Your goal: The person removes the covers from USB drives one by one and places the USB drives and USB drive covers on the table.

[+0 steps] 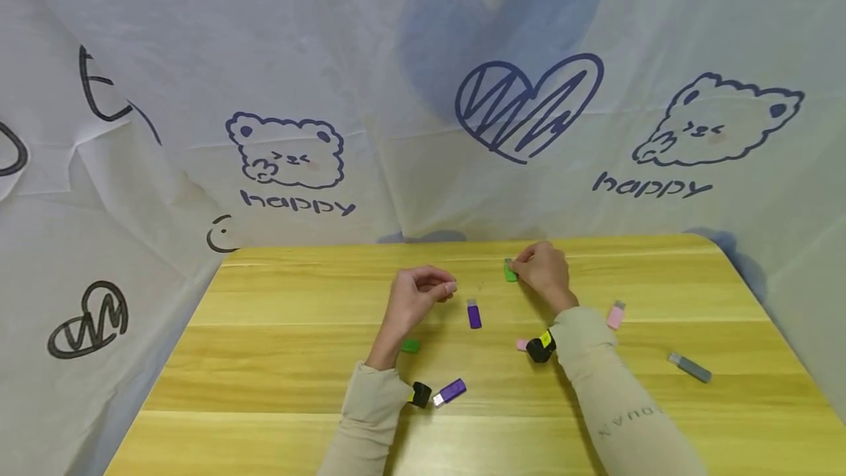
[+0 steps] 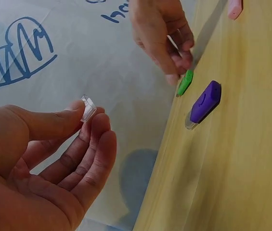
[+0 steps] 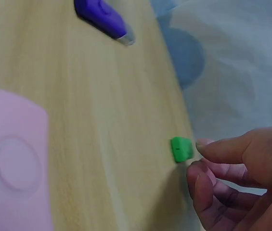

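My left hand (image 1: pixel 416 296) pinches a small clear plastic cap (image 2: pixel 88 109) between thumb and fingertip, raised above the table's far part. Close by, the right hand (image 1: pixel 545 272) has its thumb and fingertips right at a green USB stick (image 1: pixel 510 271) lying near the far edge. A gap shows between that thumb and forefinger in the right wrist view; whether they touch the green stick (image 3: pixel 181 149) is hard to tell. Between the hands lies a purple USB stick (image 1: pixel 474 316) with a clear-capped end (image 2: pixel 191 120).
Around the forearms lie another purple stick (image 1: pixel 452 391), a green one (image 1: pixel 410 345) partly behind the left wrist, and a pink one (image 1: pixel 522 344) partly covered by the right wrist camera. Farther right are a pink stick (image 1: pixel 616 316) and a grey one (image 1: pixel 690 368). Printed cloth (image 1: pixel 396 167) hangs behind.
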Demonstrator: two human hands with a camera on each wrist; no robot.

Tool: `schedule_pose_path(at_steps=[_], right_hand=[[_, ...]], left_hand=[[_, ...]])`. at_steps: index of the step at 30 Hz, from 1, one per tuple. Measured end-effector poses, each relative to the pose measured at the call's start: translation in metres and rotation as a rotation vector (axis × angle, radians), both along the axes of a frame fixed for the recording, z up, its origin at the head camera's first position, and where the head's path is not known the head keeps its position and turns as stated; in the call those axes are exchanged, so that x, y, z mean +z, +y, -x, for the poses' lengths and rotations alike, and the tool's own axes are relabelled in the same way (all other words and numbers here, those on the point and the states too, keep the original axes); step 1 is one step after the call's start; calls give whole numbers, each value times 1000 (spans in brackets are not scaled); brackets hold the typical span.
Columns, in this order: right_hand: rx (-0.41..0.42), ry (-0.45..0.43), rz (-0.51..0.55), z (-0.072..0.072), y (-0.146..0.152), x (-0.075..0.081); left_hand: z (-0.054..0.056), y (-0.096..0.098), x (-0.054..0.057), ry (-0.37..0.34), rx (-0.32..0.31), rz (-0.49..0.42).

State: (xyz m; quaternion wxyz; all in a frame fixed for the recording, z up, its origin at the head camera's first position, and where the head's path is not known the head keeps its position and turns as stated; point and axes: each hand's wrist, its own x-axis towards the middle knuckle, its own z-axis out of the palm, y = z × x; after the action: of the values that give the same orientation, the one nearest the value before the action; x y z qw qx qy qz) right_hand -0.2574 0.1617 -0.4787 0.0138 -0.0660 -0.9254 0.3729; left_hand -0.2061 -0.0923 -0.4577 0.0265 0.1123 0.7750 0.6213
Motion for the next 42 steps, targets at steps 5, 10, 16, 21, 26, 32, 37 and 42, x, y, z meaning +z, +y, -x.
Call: schedule_pose_path(at_steps=[5, 10, 16, 21, 26, 32, 37, 42], right_hand=[[23, 77, 77, -20, 9, 11], [71, 137, 137, -46, 23, 25], [92, 131, 153, -80, 38, 41], [86, 96, 148, -101, 54, 52], [83, 68, 149, -111, 68, 60], [64, 19, 178, -116, 87, 64], [39, 17, 129, -121, 104, 62], [10, 4, 127, -123, 119, 57]], left_hand=[[0, 5, -1, -6, -21, 53], [6, 10, 2, 19, -58, 101], [24, 21, 6, 19, -136, 236], [42, 37, 11, -7, -155, 350], [60, 53, 8, 8, -163, 447], [76, 70, 0, 5, -161, 532], [83, 79, -9, 29, -184, 594], [88, 86, -13, 13, -169, 653]])
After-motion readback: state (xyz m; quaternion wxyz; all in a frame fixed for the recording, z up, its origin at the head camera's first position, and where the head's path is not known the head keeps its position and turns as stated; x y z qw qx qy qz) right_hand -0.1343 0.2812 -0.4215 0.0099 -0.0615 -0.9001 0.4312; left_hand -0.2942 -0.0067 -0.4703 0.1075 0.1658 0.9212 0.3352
